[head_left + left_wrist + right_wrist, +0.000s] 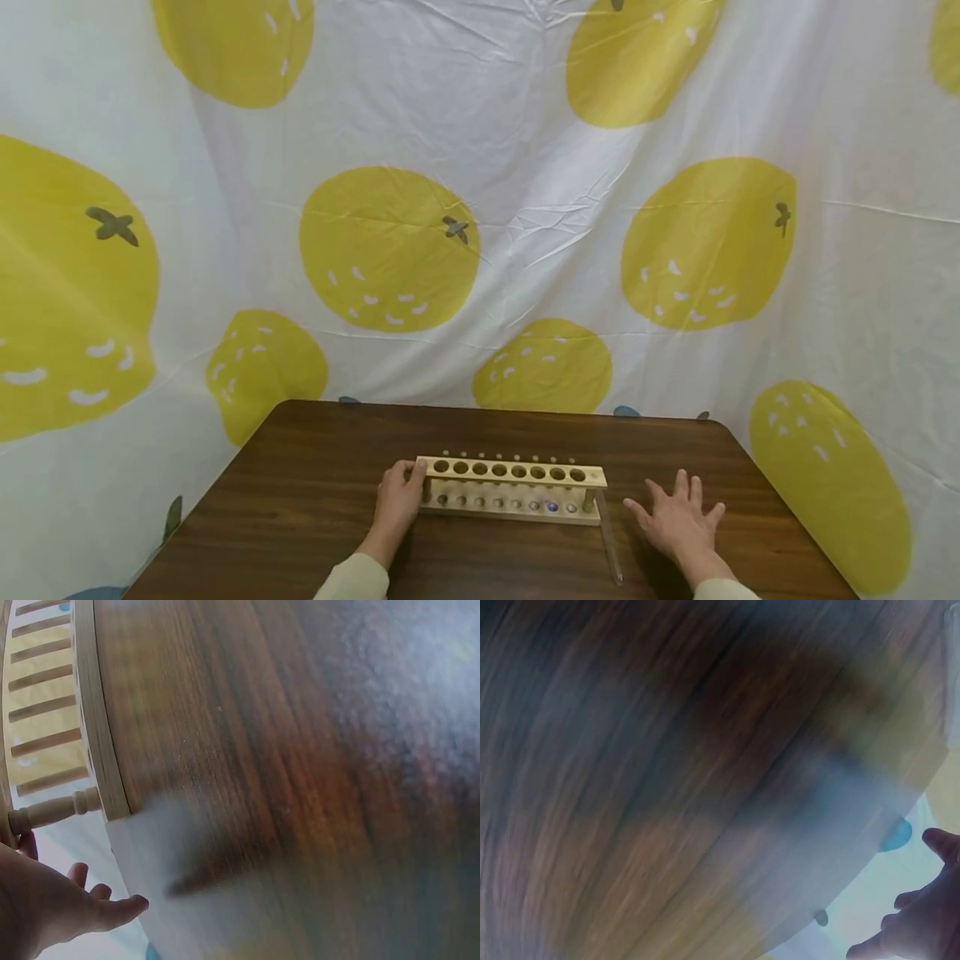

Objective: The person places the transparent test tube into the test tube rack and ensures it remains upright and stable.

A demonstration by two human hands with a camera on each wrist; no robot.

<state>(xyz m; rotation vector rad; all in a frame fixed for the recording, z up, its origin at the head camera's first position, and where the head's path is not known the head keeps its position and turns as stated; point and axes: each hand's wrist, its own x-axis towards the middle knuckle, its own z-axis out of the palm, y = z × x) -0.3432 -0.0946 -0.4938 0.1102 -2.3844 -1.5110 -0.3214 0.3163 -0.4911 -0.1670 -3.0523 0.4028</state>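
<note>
A pale wooden test tube rack (517, 472) stands upright on the dark brown table, with a row of holes along its top plank and a row of short pegs behind. My left hand (400, 497) pinches the top plank at the rack's left end. In the left wrist view that hand (56, 904) is beside the rack's end post (56, 810), its other fingers off the wood. A clear glass test tube (611, 542) lies on the table by the rack's right end. To the right of it, my right hand (681, 521) hovers with fingers spread, holding nothing.
The wood-grain table (315, 475) has rounded far corners. Close behind it hangs a white cloth (540, 275) printed with large yellow fruits. A small blue-violet spot (552, 507) shows on the rack's lower plank.
</note>
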